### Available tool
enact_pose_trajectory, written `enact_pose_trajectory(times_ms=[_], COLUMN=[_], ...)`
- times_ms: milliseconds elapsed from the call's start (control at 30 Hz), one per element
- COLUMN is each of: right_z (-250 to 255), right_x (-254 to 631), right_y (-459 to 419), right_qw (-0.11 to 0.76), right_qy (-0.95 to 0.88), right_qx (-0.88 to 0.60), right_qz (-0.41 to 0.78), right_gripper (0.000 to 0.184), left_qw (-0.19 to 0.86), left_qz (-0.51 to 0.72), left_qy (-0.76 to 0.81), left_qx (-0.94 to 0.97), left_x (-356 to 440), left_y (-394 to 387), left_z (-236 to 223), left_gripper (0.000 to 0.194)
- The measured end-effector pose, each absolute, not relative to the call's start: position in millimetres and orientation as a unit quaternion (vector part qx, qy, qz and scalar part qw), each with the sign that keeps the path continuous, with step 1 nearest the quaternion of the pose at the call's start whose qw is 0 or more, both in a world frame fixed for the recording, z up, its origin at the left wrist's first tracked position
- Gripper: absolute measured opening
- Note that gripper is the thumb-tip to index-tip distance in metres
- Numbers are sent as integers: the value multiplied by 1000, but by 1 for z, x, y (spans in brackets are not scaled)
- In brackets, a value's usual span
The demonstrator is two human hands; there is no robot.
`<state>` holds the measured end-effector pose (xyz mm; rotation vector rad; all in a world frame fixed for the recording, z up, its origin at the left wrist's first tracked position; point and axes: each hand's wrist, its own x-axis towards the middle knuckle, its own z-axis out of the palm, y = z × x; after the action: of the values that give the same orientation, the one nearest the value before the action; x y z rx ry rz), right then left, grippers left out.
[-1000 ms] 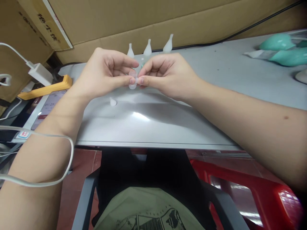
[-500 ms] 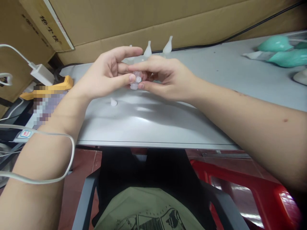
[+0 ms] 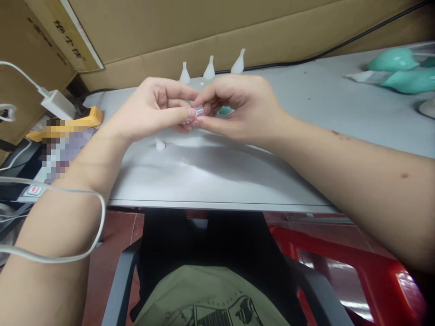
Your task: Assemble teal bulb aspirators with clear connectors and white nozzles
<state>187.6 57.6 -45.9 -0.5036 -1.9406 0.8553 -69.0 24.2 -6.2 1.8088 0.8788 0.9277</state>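
Observation:
Between the fingertips of both hands, above the table, is a small clear plastic cylinder-shaped part [image 3: 199, 111]. My left hand [image 3: 159, 106] pinches it from the left with thumb and fingers. From the right, my right hand [image 3: 238, 104] pinches it too, with thumb and index finger. Part of it is hidden behind the fingers. A small white cone-shaped tip [image 3: 160, 145] lies on the table below my left hand. Beyond the hands stand a white narrow-necked nozzle [image 3: 184, 74], a second white nozzle [image 3: 209, 69] and a third white nozzle [image 3: 238, 62]. Something green shows behind my right fingers.
Teal bulb-shaped items [image 3: 390, 68] lie at the right back of the grey table [image 3: 210, 181]. A black cable [image 3: 306, 61] runs along the cardboard wall [image 3: 204, 27]. At left are a white charger [image 3: 57, 105], a yellow object [image 3: 91, 117] and a white cable loop [image 3: 102, 213] over my forearm.
The clear part has turned between my fingertips and now lies more sideways. My left fingers have lowered and closed in, uncovering the left nozzle. My right fingers are more curled.

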Motion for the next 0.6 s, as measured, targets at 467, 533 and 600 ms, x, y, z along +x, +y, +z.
enact_pose_trajectory(times_ms=[467,533,600], right_z=[-50,-51,-52], right_x=[187,186,185], right_y=[57,61,64], right_qw=[467,469,475], right_qy=[-815,-823,-830], right_qx=[-189,-171,-147], right_qz=[286,271,251], right_gripper=[12,18,21], left_qw=[391,368,362], left_qz=[412,397,386], left_qy=[405,435,451], left_qx=[717,719,718], left_x=[-62,-61,-61], left_y=[18,10,4], left_z=[-4,2,6], left_gripper=[35,34,33])
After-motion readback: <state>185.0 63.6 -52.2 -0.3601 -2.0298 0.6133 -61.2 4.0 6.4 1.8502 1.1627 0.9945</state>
